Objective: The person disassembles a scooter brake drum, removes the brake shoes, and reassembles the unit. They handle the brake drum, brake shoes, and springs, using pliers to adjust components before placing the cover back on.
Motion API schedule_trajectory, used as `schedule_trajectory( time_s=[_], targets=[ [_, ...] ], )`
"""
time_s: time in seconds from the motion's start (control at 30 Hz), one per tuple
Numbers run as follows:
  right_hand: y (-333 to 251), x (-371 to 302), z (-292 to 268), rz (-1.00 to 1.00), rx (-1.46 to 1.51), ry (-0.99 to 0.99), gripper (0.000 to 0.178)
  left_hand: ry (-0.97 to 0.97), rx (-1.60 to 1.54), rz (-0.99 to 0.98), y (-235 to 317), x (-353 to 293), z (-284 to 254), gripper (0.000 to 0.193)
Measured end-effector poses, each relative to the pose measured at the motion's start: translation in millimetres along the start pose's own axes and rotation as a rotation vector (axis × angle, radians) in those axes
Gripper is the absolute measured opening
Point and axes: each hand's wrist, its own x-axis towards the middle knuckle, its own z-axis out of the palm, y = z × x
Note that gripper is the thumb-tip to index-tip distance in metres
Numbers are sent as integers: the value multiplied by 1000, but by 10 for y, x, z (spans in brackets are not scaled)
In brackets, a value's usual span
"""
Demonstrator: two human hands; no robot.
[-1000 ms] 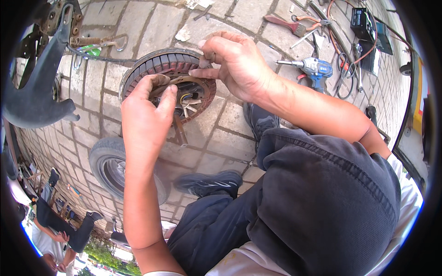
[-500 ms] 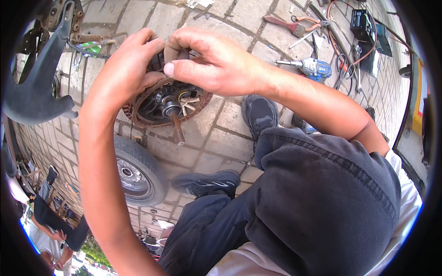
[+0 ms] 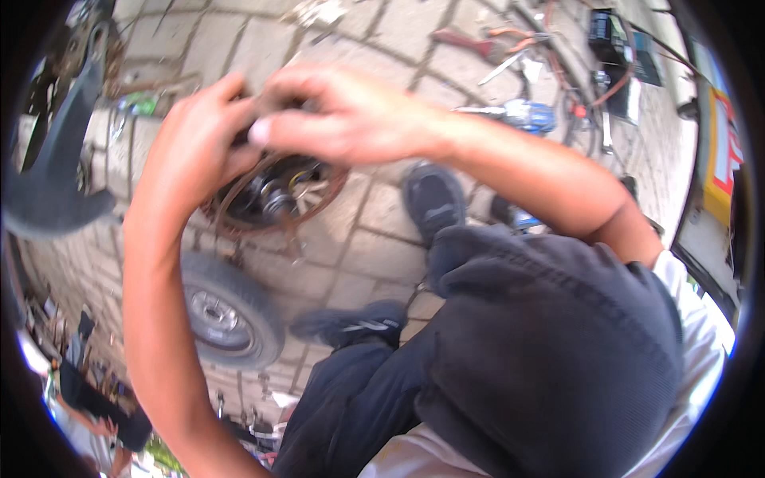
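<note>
Left hand [image 3: 194, 142], right hand [image 3: 339, 118] holding fingers curled, blur hiding any pinch; rusty-rimmed hub [image 3: 275, 196] lying partly under fingers; steady wrists helping.

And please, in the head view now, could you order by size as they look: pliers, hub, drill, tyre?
1. Tyre and hub: unsure which is larger; both are partly hidden.
2. Drill, also partly hidden.
3. Pliers.

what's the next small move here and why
Probably shift the right hand slightly away from the left hand to check the work: the two are close together over the upper side of the round wheel part, hiding that stretch and anything they may hold, while its axle shows below.
</note>
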Motion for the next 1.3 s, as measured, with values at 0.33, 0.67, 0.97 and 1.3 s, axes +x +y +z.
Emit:
schedule_trajectory(
  time_s=[0.33, 0.67, 0.97, 1.3],
  targets=[
    [454, -1040, -653, 137, -631, 67, 27, 77, 15, -38, 148, -37, 42, 26],
    [-115, -2667, -1394, 608, -1007, -61, 29, -201, 122, 112, 234, 53, -107, 17],
    [-145, -2296, -2137, 844, -838, 154, 36, -8, 19, -108, 328, -158, -28, 23],
    [1221, -921, -3080, 1099, -212, 1034, 59, 58, -126, -95, 32, -114, -38, 27]
  ],
)
